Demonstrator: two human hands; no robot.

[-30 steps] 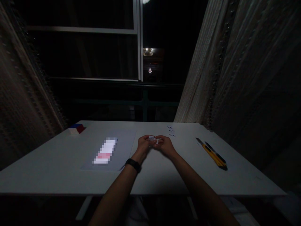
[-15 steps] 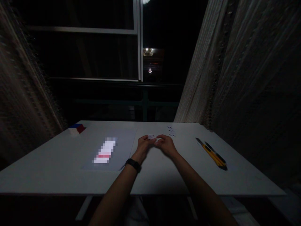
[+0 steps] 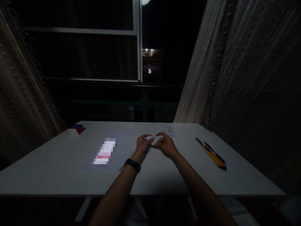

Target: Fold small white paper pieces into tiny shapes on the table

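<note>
Over the middle of the table, a small piece of white paper is held up between my two hands. My left hand, with a black band on its wrist, pinches it between thumb and fingers. From the other side my right hand is closed on the paper's right part, index finger arched above it. Past the right hand lie several small paper pieces with dark marks, in a short column. The dim light hides fine detail of the fingertips.
On the left a lit phone, its screen blurred out, lies on a large white sheet. A blue, red and white block stands at the back left. A yellow utility knife and a black pen lie right. Curtains hang behind.
The paper between my hands has turned slightly; the dark marks seen on it before no longer show. My right index finger has risen a little off it. Other things lie as before.
</note>
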